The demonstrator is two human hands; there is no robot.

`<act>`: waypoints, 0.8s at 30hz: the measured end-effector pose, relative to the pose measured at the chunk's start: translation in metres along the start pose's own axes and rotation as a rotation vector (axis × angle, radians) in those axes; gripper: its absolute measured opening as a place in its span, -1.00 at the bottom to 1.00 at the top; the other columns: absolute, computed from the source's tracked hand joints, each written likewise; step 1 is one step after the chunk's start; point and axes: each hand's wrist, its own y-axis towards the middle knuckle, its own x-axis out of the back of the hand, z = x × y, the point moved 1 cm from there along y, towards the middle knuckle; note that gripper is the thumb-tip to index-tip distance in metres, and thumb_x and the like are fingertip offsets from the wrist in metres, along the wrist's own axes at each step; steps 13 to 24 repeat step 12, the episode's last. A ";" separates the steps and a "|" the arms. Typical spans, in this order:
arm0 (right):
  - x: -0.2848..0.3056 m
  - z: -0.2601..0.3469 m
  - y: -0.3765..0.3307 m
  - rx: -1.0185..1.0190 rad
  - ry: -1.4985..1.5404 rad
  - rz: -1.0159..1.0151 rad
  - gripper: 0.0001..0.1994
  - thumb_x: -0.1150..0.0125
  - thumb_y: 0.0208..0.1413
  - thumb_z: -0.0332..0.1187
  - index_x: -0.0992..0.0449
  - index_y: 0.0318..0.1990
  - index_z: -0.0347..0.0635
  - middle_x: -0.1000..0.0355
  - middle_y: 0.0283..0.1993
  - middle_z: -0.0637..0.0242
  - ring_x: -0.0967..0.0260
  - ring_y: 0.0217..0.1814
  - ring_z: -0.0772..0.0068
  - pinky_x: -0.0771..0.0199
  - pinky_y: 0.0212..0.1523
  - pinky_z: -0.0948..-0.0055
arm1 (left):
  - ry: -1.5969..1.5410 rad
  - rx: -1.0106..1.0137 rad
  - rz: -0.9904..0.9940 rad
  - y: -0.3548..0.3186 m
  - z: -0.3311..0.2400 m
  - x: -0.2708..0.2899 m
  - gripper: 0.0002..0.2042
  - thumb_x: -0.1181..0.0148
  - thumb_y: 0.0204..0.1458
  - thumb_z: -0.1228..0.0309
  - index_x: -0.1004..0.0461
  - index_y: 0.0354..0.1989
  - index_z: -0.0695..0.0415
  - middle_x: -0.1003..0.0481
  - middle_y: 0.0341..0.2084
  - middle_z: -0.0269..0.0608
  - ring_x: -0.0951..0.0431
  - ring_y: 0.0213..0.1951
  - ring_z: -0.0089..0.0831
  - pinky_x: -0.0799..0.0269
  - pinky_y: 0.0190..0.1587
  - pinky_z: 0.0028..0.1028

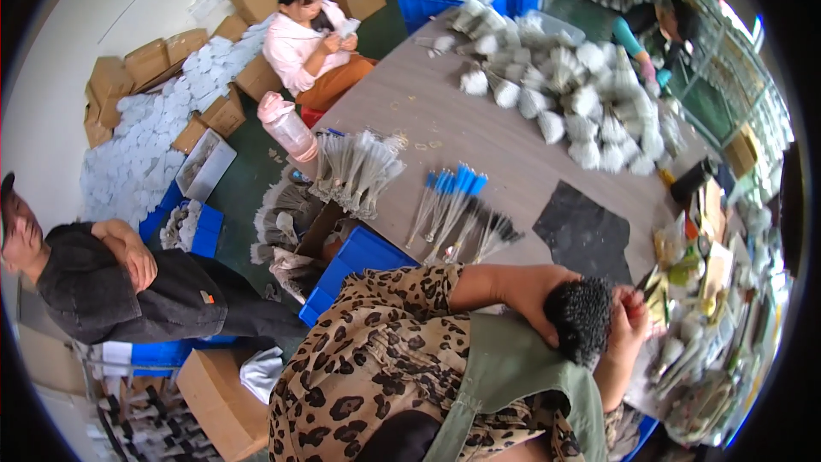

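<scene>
My left hand (540, 295) is wrapped around a thick bundle of black-tipped thin pieces (579, 318), held upright near the table's front edge. My right hand (631, 318) is at the bundle's right side, its fingers curled close together; whether they grip a piece is too small to make out. Just beyond lies a dark mat (583, 227). Left of the mat, several thin wire-like sticks with black bristled ends (496, 231) rest beside similar sticks with blue ends (457, 180). A green apron (513, 359) lies below my hands.
Pale bundles (581, 103) pile up at the table's far side; more thin sticks (359, 167) lie left, near a pink bottle (289, 126). A blue bin (355, 267) stands at the table's left edge. Clutter (693, 291) fills the right. Other people sit or stand around.
</scene>
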 end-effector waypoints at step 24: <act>-0.194 0.035 0.174 0.136 -0.131 0.523 -0.79 -0.26 0.06 -0.23 -0.55 -0.37 -0.21 -0.41 -0.54 0.45 -0.24 -0.56 0.69 -0.22 -0.50 0.68 | 0.249 -0.029 -0.519 -0.138 -0.098 0.083 -0.25 -0.45 -0.25 0.42 -0.21 0.20 0.17 -0.14 0.27 -0.11 -0.28 0.17 -0.30 -0.19 0.22 -0.36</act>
